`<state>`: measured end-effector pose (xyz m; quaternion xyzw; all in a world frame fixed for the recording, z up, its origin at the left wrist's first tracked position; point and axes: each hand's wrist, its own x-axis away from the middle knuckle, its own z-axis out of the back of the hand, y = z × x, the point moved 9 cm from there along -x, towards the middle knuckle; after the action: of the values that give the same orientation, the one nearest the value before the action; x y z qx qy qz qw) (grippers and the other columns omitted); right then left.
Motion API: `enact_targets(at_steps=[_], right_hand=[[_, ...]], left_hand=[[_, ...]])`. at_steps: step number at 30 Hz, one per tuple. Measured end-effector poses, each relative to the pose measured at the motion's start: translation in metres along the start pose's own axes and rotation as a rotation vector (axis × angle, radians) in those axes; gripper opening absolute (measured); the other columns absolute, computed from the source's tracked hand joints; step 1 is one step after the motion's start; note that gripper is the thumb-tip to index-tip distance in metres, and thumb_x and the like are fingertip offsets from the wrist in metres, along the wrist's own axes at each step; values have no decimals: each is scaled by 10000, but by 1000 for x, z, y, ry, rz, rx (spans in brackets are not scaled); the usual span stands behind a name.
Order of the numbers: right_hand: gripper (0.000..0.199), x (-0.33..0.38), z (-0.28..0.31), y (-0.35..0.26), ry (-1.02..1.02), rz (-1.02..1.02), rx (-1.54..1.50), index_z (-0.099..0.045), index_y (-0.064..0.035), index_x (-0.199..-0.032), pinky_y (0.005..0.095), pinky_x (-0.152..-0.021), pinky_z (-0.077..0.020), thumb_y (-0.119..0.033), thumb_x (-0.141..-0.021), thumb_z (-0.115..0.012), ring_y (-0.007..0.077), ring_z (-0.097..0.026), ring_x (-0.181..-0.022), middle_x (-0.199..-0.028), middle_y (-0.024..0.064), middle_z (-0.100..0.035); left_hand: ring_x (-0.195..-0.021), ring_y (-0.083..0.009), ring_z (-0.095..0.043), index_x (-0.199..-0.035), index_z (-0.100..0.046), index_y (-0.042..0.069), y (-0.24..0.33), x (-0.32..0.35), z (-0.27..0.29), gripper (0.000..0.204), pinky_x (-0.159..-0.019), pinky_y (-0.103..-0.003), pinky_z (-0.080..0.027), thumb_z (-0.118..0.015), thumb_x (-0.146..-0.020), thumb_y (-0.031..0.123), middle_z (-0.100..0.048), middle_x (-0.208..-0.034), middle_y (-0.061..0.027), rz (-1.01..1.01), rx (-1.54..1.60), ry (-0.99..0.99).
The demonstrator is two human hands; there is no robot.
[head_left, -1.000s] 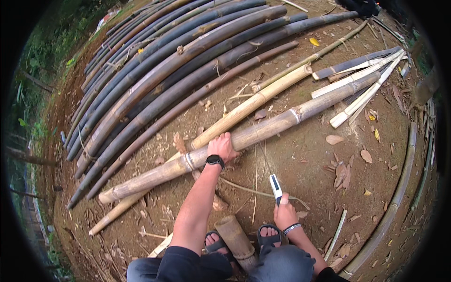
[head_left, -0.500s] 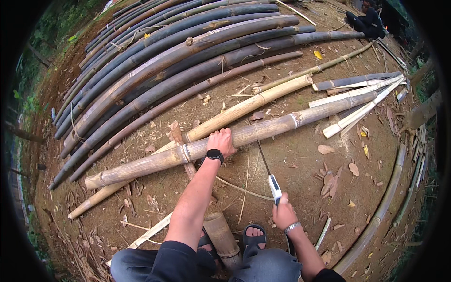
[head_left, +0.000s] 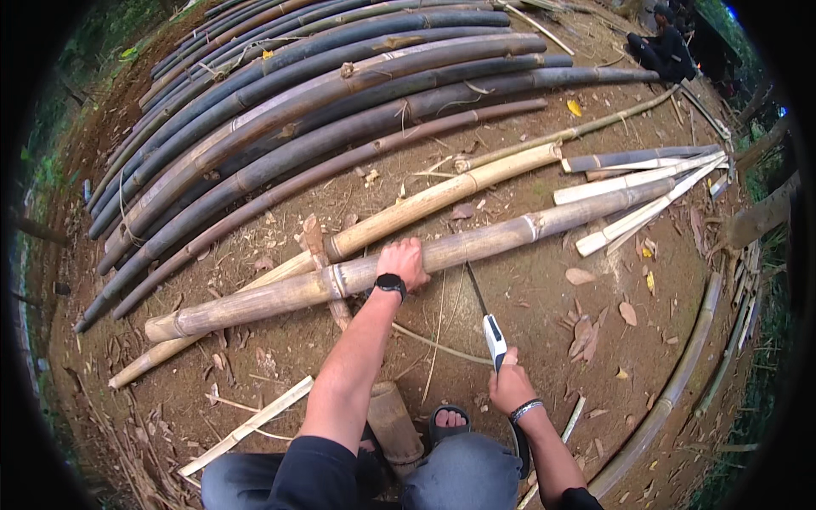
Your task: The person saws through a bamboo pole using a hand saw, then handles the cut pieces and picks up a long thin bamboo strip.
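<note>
A long, thick tan bamboo pole [head_left: 486, 241] lies slantwise across the ground in front of me. My left hand [head_left: 403, 263], with a watch on its wrist, is closed over the pole near its middle and presses on it from above. To the right and nearer, my right hand [head_left: 512, 385] grips the handle of a handsaw [head_left: 494, 340] with a white and dark body. The thin dark blade points up and left, meeting the pole's near side just right of my left hand. How deep the blade sits in the bamboo cannot be made out.
A paler bamboo pole [head_left: 442, 194] passes under the thick one. Many dark poles [head_left: 340, 140] lie side by side beyond. Split strips [head_left: 633, 180] lie at right, a short bamboo length [head_left: 394, 425] between my feet. A person [head_left: 665, 47] sits far right.
The view has shifted slightly. Against the pole, the saw and my right hand have moved a little forward. My left hand keeps its place on the pole.
</note>
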<state>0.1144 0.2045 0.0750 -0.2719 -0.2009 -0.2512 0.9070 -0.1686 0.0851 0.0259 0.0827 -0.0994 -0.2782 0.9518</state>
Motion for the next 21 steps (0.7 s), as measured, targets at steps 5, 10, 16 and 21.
enact_targets(at_steps=[5,10,16,21], right_hand=[[449,-20,-7,0,21,62,-4,-292,128,-1215,580,-727,-511,-84,-899,-530,538,-630,-810,-813,375,-620],[481,27,-1,27,-19,-7,8,-293,153,-1233,576,-738,-512,-84,-893,-536,533,-631,-818,-802,383,-615],[515,40,12,-1,-11,51,-28,-291,188,-1248,557,-716,-522,-73,-881,-541,507,-648,-816,-791,377,-616],[468,-24,4,-1,-39,-45,48,-303,155,-1239,554,-741,-514,-53,-882,-521,515,-646,-832,-838,380,-619]], left_hand=[[-1004,-327,-655,-1020,-566,30,1,7,-13,561,-902,-420,-514,-854,-627,309,-660,-1028,-161,-17,24,65],[-1013,-319,-661,-1027,-580,23,-1,6,-14,576,-887,-410,-522,-861,-626,326,-671,-1048,-161,-11,-6,75],[-970,-318,-675,-1019,-601,11,-6,4,-14,489,-872,-432,-527,-821,-647,238,-680,-1021,-166,-27,23,92],[-972,-322,-675,-1021,-601,6,11,-6,-10,487,-877,-434,-525,-822,-657,243,-681,-1017,-170,-68,38,114]])
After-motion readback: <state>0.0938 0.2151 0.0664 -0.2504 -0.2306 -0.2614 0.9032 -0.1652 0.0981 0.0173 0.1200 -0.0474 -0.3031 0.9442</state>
